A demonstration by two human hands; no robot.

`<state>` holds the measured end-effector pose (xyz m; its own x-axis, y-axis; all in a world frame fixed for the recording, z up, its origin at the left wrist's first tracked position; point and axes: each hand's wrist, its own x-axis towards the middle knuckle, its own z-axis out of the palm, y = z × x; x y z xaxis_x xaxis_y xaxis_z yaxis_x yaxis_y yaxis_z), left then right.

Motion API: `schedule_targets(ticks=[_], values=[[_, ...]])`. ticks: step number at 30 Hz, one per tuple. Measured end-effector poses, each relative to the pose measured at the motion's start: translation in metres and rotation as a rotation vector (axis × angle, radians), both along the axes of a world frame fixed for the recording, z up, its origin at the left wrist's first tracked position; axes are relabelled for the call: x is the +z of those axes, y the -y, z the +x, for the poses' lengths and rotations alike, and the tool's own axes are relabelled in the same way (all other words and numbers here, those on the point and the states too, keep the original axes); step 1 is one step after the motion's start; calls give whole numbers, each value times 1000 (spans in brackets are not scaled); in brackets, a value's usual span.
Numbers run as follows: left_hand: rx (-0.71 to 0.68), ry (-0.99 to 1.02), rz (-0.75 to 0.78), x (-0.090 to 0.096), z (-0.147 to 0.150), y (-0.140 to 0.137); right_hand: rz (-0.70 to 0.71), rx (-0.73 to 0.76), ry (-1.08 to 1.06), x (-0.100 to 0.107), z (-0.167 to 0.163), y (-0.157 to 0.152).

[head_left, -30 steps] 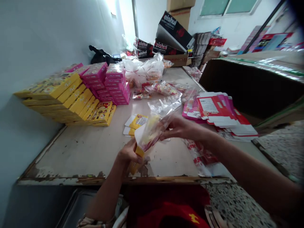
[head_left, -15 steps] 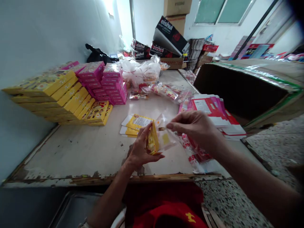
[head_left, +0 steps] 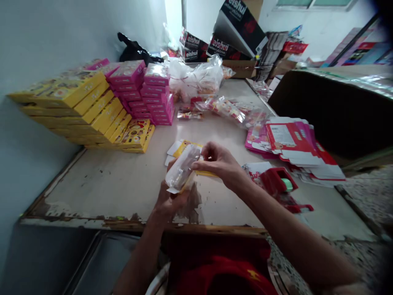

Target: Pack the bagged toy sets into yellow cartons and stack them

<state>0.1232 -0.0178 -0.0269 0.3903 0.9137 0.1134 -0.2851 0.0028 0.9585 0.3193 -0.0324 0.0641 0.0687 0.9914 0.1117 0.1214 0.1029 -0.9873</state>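
Tilted over the front middle of the table, a small yellow carton (head_left: 186,183) sits in my left hand (head_left: 170,201), which is wrapped round it from below. A clear plastic bag (head_left: 183,167) bulges at the carton's open side, partly inside as far as I can see. My right hand (head_left: 219,162) has thumb and fingers pinched at the bag's right edge. What lies inside the bag is hard to make out. Right behind the hands lie flat yellow cartons (head_left: 181,148), partly covered by them.
Filled yellow boxes (head_left: 92,106) and pink boxes (head_left: 156,98) are stacked at left. Bagged goods (head_left: 225,108) lie farther back. Flat red and pink cartons (head_left: 285,137), a red tape dispenser (head_left: 274,180) and a large open cardboard box (head_left: 331,110) are at right.
The carton has turned, its clear bag now facing up. My right hand has moved in close against it, and the bag is no longer held out to the right. The view has shifted right.
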Motion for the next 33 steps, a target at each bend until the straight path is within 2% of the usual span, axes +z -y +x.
schedule_targets(ticks=[4,8,9,15,17,20,22,24,27,29,31,33], values=[[166,44,27,-3,-3,-8,132,-3,-234,-44,-14,-4],[588,127,98,-1,9,-15,192,-83,-220,-74,-39,-2],[632,143,116,0,13,-15,209,-107,-209,-78,-43,0],[442,75,299,-10,28,-4,331,-222,-158,-95,-37,12],[456,46,380,-16,28,-2,352,-207,-100,-99,-32,17],[509,-68,627,-24,22,-4,398,-192,-6,-104,-26,26],[541,-145,796,-24,17,-6,471,-195,55,-103,-24,30],[558,-193,888,-20,11,-6,549,-191,104,-98,-22,32],[559,-297,930,-4,2,-1,613,-176,206,-82,-17,31],[555,-372,891,9,-1,4,630,-184,284,-68,-14,30],[522,-366,787,21,-2,10,630,-166,336,-58,-12,32],[487,-242,640,29,0,15,616,-113,337,-54,-9,34]])
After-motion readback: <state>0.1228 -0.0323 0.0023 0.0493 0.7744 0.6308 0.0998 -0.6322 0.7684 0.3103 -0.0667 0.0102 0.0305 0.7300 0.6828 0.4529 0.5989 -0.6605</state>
